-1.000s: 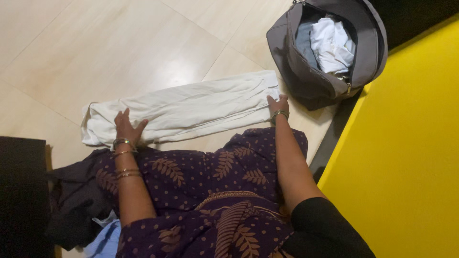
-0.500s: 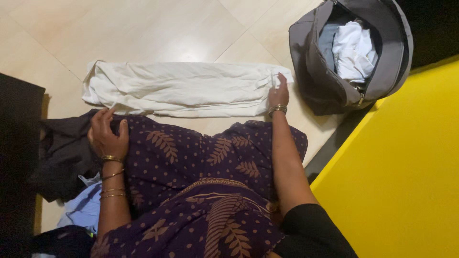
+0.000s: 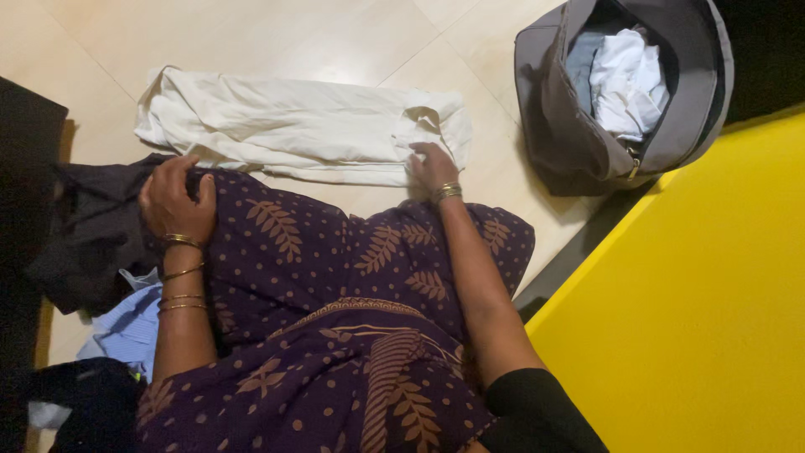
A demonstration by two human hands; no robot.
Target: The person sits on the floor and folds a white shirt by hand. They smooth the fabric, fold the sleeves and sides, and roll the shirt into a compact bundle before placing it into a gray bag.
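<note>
Right hand (image 3: 432, 166) grips the bunched end of the folded white cloth (image 3: 285, 126) on the floor (image 3: 251, 38), left hand (image 3: 174, 200) rests on the knee, grey bag (image 3: 625, 92) just beside.

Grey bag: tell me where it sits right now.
In the head view the grey bag sits open on the floor at upper right, beside the yellow surface, right of the cream cloth.

No packages, labels, signs or screens in view.
</note>
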